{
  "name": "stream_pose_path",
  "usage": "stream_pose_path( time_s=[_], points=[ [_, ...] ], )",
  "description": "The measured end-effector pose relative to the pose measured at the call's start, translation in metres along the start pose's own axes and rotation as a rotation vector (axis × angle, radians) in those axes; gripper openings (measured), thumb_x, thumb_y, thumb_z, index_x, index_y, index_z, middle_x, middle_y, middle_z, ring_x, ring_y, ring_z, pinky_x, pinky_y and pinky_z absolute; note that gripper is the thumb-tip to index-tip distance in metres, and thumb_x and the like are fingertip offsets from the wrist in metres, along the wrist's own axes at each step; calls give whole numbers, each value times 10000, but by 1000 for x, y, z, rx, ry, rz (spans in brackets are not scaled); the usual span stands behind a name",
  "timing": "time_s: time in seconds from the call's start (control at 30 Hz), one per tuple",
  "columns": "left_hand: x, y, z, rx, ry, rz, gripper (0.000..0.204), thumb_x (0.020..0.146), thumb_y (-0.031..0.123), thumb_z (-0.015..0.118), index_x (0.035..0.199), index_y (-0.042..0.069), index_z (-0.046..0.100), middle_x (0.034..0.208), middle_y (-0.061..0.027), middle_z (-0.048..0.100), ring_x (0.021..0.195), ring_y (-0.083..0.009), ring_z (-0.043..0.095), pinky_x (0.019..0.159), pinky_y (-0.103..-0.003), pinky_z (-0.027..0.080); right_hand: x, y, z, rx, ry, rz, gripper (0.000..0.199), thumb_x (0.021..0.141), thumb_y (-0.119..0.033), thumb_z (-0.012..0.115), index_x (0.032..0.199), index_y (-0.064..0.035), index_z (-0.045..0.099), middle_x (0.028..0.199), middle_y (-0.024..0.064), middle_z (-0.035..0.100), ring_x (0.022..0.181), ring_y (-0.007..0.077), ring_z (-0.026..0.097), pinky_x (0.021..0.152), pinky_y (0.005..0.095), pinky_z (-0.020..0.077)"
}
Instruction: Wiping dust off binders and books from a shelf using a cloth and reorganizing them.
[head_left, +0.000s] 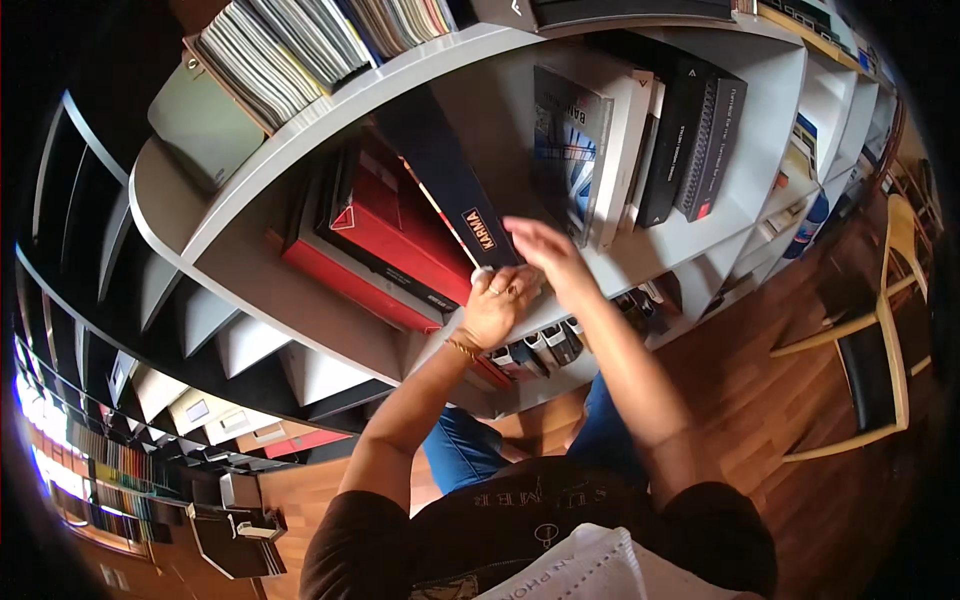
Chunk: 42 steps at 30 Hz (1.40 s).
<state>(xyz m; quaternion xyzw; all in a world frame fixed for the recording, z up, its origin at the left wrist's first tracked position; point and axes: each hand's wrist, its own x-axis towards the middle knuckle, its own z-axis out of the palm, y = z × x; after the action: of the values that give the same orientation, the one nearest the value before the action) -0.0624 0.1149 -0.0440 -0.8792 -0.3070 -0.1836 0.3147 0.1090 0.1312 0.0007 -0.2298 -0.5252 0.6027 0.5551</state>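
Observation:
A thick dark book (450, 175) leans on the shelf, its spine toward me and its lower end close to both hands. My left hand (498, 308), with rings and a bracelet, is closed at the foot of that spine. A small white bit (481, 273) shows at its fingers, too small to name. Fingers stretched out, my right hand (548, 256) is beside the spine's right edge, slightly blurred; I cannot tell if it touches the book. Left of the dark book lean large red books or binders (405, 225).
To the right, a blue-grey book (570, 150), a white book (622, 160) and black volumes (690, 150) stand on the same grey shelf (650, 262). Magazines (290, 55) fill the shelf above. A wooden chair (890, 330) stands on the floor at right.

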Motion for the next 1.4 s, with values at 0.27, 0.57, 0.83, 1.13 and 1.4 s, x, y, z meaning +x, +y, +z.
stream_pose_path(
  time_s=[0.27,0.57,0.83,1.13,1.4],
  points=[
    [45,21,-46,-419,292,-275,312,647,-23,677,938,83,644,1006,-58,653,892,-276,583,805,-384,440,-36,32,-9,127,-64,-15,703,933,-434,600,1479,-79,335,1359,53,492,1251,136,431,1081,326,303],
    [37,21,-68,-883,243,-443,358,732,26,658,1083,22,584,1170,-170,568,1032,-331,564,881,-385,447,-29,23,-25,165,-49,2,389,841,-28,649,1228,-61,631,1116,47,667,976,106,611,885,244,489],
    [-45,1,-58,-471,163,-381,467,757,200,671,1199,73,590,1275,-146,530,1153,-337,497,956,-443,381,39,-46,24,139,191,-557,498,995,-287,495,1415,-38,397,1407,143,464,1228,206,503,1039,356,393],
    [-68,2,-17,-191,-169,-319,652,836,377,656,1428,235,422,1510,-112,337,1363,-292,343,1018,-527,321,69,18,36,87,4,-191,582,1026,-385,408,1443,17,354,1485,115,387,1377,186,341,1142,313,226],
    [-67,0,-12,-123,-227,-325,631,872,416,600,1446,251,397,1499,-89,358,1378,-283,324,1006,-595,299,59,114,5,179,86,52,610,974,-277,531,1502,-94,288,1442,102,450,1355,196,366,1106,327,271]
  ],
)
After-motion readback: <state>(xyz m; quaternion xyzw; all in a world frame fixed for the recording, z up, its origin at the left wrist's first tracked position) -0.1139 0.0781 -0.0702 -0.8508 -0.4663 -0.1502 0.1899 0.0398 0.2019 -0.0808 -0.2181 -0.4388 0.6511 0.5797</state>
